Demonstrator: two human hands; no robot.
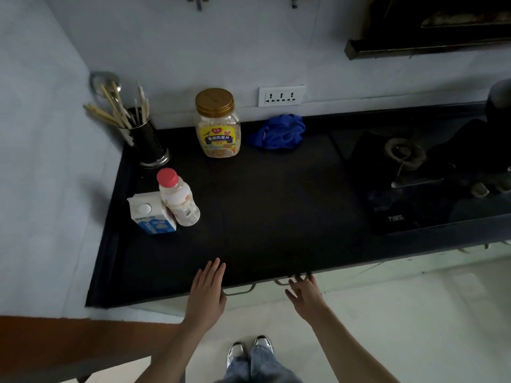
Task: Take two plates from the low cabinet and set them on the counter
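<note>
The fingers (215, 268) of the left hand (206, 293) lie flat together, empty, over the counter (276, 203) edge. The right hand (305, 295) spreads its fingers (297, 281), empty, by a cabinet handle (280, 282).

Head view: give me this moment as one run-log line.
plates: none in view | counter: bare in the middle | left hand: open, empty, over counter edge | right hand: open, empty, at cabinet handle

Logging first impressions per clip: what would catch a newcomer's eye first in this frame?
Two bare hands reach in at the counter's near edge: the left hand flat over the dark counter, the right hand by the cabinet handles below. Behind them stand a gold-lidded oat jar and a crumpled blue cloth near the wall.
</note>
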